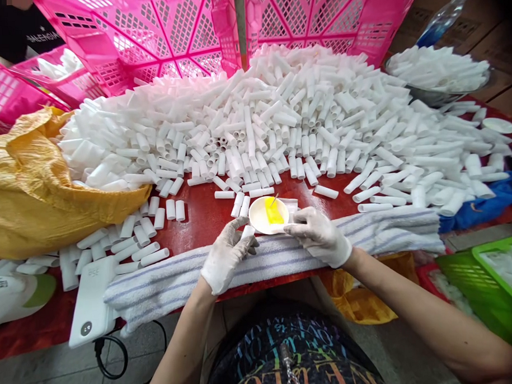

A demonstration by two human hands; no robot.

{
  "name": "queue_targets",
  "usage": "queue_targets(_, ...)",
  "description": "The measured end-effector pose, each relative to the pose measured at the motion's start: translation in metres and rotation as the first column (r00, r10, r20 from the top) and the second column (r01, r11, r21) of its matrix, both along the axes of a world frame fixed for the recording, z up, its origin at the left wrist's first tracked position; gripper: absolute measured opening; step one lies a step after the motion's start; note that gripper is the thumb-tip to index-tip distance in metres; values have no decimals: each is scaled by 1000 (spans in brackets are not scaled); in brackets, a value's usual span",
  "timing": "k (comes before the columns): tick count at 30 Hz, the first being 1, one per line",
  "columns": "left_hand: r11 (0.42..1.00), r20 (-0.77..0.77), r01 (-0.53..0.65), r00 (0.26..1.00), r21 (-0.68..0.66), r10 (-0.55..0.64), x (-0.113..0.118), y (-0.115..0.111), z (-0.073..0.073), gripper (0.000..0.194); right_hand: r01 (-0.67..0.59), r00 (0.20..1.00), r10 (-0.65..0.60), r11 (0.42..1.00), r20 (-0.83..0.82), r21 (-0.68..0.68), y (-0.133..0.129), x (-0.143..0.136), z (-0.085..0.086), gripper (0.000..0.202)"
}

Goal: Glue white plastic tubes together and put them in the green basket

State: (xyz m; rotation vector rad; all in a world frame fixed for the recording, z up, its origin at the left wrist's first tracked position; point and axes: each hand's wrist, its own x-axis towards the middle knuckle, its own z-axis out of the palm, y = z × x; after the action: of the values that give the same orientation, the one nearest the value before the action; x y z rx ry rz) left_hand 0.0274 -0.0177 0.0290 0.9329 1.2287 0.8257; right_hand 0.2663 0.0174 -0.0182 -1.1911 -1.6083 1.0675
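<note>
My left hand [228,254], in a white glove with greyish fingertips, is closed around a short white plastic tube [248,232]. My right hand [318,236], gloved as well, has its fingers pinched at the right rim of a small white dish [259,217]. Something pale shows at those fingertips, too covered to name. In the dish lies a bright yellow piece [274,211] with a thin stick on it. Both hands are over a striped towel [279,253] along the table's front edge. Behind the dish spreads a large heap of white tubes [245,125].
Pink crates [166,32] stand behind the heap. A yellow sack [49,182] spills tubes at the left, near a white power bank [94,298]. A heaped bowl of tubes [440,71] is at the far right. Lower right is a green basket [473,274].
</note>
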Motion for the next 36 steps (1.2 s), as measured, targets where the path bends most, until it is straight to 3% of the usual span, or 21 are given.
queue_targets(3, 995, 95, 101, 991, -16, -99, 3, -5, 2, 71, 150, 985, -150, 989, -86, -1, -13, 1, 11, 30)
queue_targets(5, 983, 185, 182, 967, -9, -177, 9, -9, 1, 72, 215, 960, -229, 972, -164, -99, -19, 0, 18, 36)
queue_targets(9, 965, 253, 259, 931, 49, -263, 23, -14, 4, 66, 158, 928, -255, 929, -272, -335, -26, -1, 26, 45)
queue_targets(13, 957, 208, 289, 935, 27, -288, 31, -20, 8, 57, 109, 927, -242, 905, -287, -411, -31, -1, 28, 48)
queue_targets(17, 936, 74, 333, 937, 114, -342, 33, -26, -3, 56, 135, 919, -297, 854, -258, -502, -33, -3, 31, 54)
queue_targets(20, 913, -136, 290, 956, 287, -261, 34, -28, -17, 44, 94, 914, -317, 773, -254, -627, -33, -3, 38, 59)
queue_targets(22, 926, -144, 207, 975, 316, -168, 35, -28, -23, 40, 120, 903, -352, 756, -245, -643, -34, 0, 46, 61)
queue_targets(25, 959, -41, 118, 993, 258, -111, 35, -25, -24, 36, 190, 888, -393, 788, -240, -586, -39, 5, 59, 58)
queue_targets(27, 959, -43, 125, 992, 253, -118, 36, -23, -21, 33, 153, 910, -338, 810, -239, -566, -41, 6, 65, 56)
queue_targets(33, 874, -306, 283, 938, 396, -165, 37, -21, -5, 31, 106, 974, -193, 849, -117, -517, -42, 9, 61, 56)
queue_targets(34, 868, -330, 308, 926, 389, -181, 37, -21, -2, 30, 104, 986, -153, 884, -72, -456, -43, 10, 59, 52)
queue_targets(36, 881, -370, 332, 907, 338, -200, 38, -21, 5, 28, 63, 997, -50, 977, 66, -204, -47, 12, 57, 41)
